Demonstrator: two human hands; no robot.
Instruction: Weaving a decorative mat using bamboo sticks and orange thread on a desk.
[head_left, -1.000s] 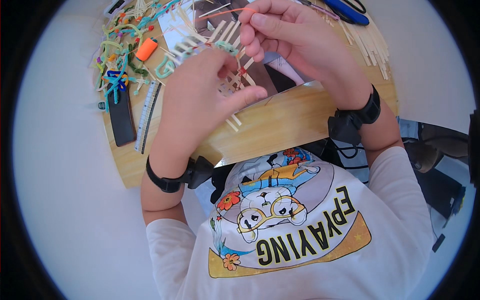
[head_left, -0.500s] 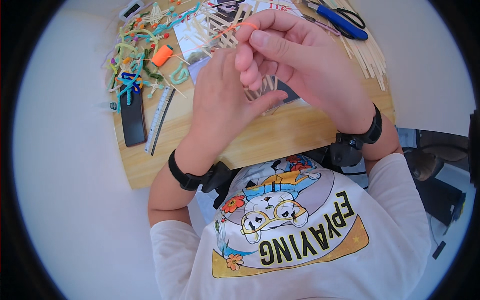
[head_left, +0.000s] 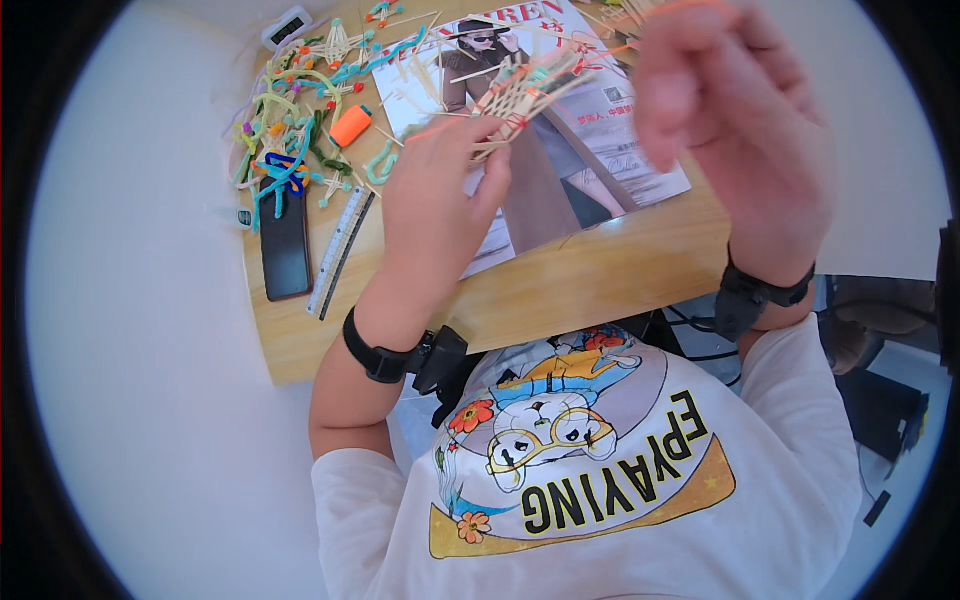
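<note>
My left hand (head_left: pixel 440 195) is closed on one end of a lattice of thin wooden sticks (head_left: pixel 515 103), held tilted above a magazine. Red and orange thread binds some of its crossings. At the upper right, my right hand (head_left: pixel 735 130) is raised and blurred. Orange thread (head_left: pixel 622 48) stretches from the far end of the lattice toward its fingers, which seem pinched on it near the picture's top. An orange thread spool (head_left: pixel 351 126) lies left of my left hand. Part of the lattice is hidden behind my left fingers.
Under the lattice lies the magazine (head_left: pixel 640 185). On the left are a black phone (head_left: pixel 286 245), a clear ruler (head_left: pixel 340 252), colourful pipe-cleaner pieces (head_left: pixel 290 165) and a small white digital device (head_left: pixel 287 28). Loose sticks (head_left: pixel 425 85) are scattered on the wooden table (head_left: pixel 590 275).
My right hand has moved away from my left, to the right and up, drawing the orange thread out. The lattice and magazine are now uncovered. The view has shifted slightly.
</note>
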